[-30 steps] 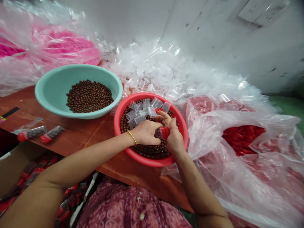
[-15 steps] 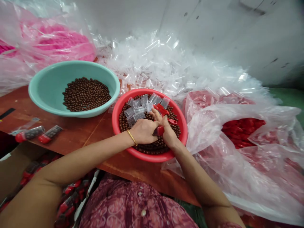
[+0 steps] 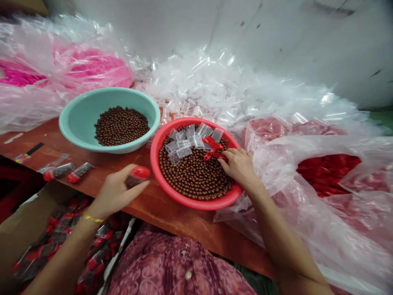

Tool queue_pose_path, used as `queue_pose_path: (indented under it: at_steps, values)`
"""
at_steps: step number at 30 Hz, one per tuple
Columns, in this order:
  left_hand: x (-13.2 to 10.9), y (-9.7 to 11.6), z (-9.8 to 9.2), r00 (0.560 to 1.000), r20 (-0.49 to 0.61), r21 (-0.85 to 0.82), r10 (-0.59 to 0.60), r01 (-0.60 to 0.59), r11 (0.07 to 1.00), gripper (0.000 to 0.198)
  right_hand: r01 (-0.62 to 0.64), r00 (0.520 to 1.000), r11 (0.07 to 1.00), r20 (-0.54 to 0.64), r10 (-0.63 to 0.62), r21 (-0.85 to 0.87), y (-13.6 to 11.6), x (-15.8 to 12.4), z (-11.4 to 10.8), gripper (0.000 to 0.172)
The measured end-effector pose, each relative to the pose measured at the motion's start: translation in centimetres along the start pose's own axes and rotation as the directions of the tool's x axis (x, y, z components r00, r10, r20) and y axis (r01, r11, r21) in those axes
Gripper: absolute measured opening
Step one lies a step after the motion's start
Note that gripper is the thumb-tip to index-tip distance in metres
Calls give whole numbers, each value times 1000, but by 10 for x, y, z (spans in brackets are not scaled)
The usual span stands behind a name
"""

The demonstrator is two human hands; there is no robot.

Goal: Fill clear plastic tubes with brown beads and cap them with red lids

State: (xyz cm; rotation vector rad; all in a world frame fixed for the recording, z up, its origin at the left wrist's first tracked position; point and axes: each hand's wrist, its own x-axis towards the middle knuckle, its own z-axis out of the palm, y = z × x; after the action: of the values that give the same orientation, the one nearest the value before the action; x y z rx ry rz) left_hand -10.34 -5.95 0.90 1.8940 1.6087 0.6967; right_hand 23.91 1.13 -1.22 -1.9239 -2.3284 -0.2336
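Observation:
My left hand (image 3: 118, 190), slightly blurred, is closed around a small tube with a red cap (image 3: 140, 172), dark inside, above the table just left of the red basin (image 3: 157, 172). Inside that basin, glossy brown balls (image 3: 196, 178) lie in a thick layer. Several clear empty tubes (image 3: 184, 144) rest on top of them at the back left. My right hand (image 3: 241, 166) reaches over the basin's right side, its thumb and fingertips closed on a red plastic cap (image 3: 219, 155). More red caps (image 3: 211, 142) lie beside those fingertips.
A teal basin (image 3: 69, 123) of brown balls stands at left. Two filled tubes (image 3: 80, 173) lie on the table (image 3: 172, 213); a box below holds many more. Clear tubes (image 3: 208, 86) are heaped behind. Plastic bags hold red pieces (image 3: 328, 172) at right and pink pieces (image 3: 98, 65) at left.
My hands have parted. The left moved out of the red basin to the left with the capped tube; the right shifted right to the red caps. The view has also swung slightly left.

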Motion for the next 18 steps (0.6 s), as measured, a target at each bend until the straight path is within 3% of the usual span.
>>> queue_pose_path:
  at_steps: [1,4,6,8,11,13,14,16,18]
  values:
    - [-18,-21,-6,993,-58,40,-103,106,994,22,11,1000,999,14,-10,-45,0,-1,0,27]
    - [-74,-84,-19,911,-185,231,-368,404,885,12,27,999,994,47,-22,-109,-3,-2,0,26]
    - [-101,-114,-26,908,-160,375,-386,418,827,11,35,998,991,49,-29,-133,-5,-2,0,25]
    - [-109,-123,-32,957,-137,451,-256,290,844,14,49,999,988,25,-46,-143,-5,-1,2,26]
    - [-84,-93,-40,983,-180,496,28,66,866,22,123,992,985,29,-121,-124,-6,2,4,28]
    - [-48,-51,-40,951,-206,525,229,-90,846,21,171,984,979,78,-163,-112,-7,4,4,24]
    - [-28,-28,-37,929,-127,511,348,-239,825,18,178,981,978,98,-168,-108,-7,5,3,22]
    - [16,12,-26,818,93,476,568,-538,696,17,152,984,983,106,-141,-105,-9,5,2,21]
    - [58,39,-8,686,348,471,639,-717,513,19,96,993,991,80,-89,-96,-10,5,0,21]
